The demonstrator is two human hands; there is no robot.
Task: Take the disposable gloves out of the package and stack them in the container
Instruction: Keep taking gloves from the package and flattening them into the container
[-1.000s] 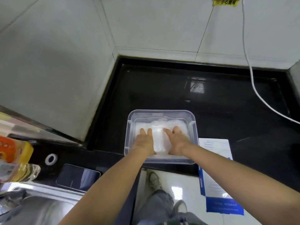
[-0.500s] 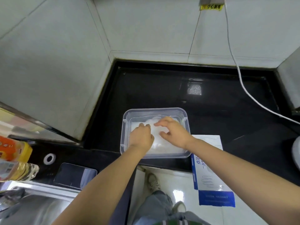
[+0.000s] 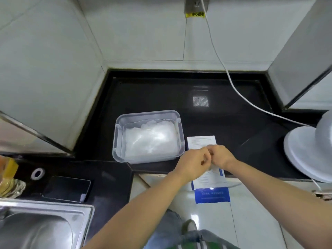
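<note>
The clear plastic container (image 3: 115, 141) sits on the black worktop (image 3: 161, 97) close to its front edge, and a heap of thin whitish gloves (image 3: 150, 139) lies inside it, filling most of the floor. Just to its right lies the white and blue package (image 3: 212, 194), flat, with its blue end sticking out past the front edge over the floor tiles. Both hands are above the middle of the package. The left hand (image 3: 193, 163) and the right hand (image 3: 220, 156) have their fingers curled and their tips meet; whether they pinch a glove between them cannot be told. A dark phone (image 3: 66, 188) lies near the left front corner beside the steel sink (image 3: 36, 229). A white cable (image 3: 233, 87) crosses the back right corner towards a white round stand (image 3: 301, 153).
</note>
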